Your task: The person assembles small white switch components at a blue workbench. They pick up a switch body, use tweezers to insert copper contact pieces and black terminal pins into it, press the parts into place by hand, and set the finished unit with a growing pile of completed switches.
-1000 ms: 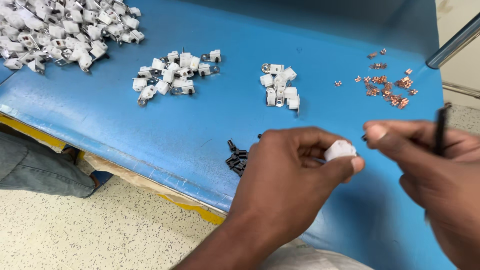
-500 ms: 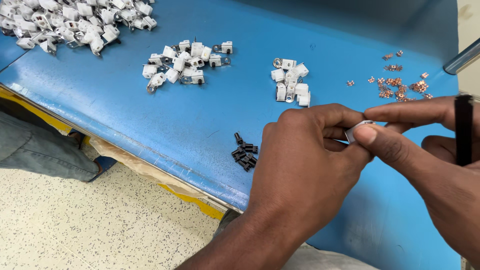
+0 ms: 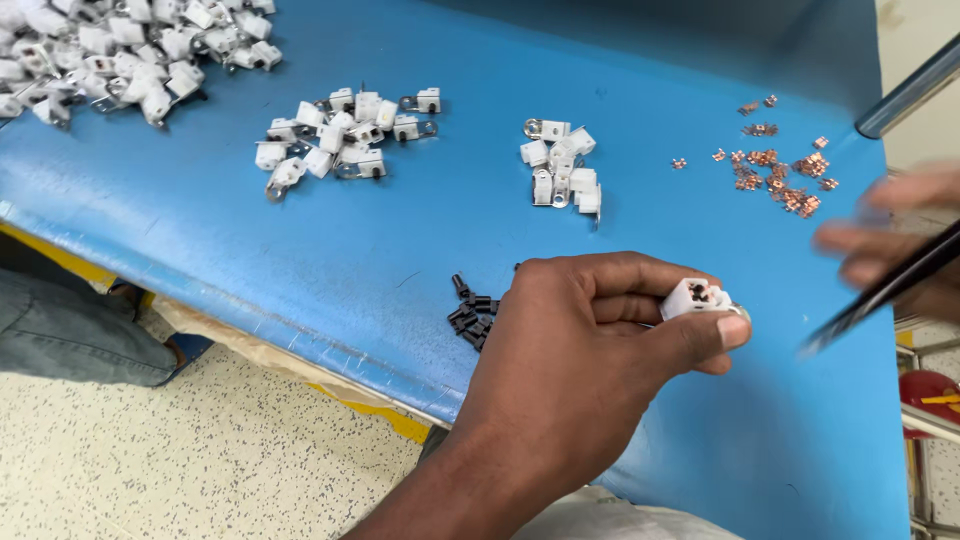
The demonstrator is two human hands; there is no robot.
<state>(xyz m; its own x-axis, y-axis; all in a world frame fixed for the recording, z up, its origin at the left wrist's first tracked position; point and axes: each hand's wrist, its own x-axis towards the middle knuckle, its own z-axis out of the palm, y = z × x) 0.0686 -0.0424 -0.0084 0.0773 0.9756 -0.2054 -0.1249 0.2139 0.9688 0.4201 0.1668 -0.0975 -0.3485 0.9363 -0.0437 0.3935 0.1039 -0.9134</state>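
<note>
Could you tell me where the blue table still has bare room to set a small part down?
The blue table is bare along its near edge, below the middle white pile and left of the black pieces. It is crowded at the far-left heap and around the copper bits.

Right hand blurred, edge-cropped
</note>
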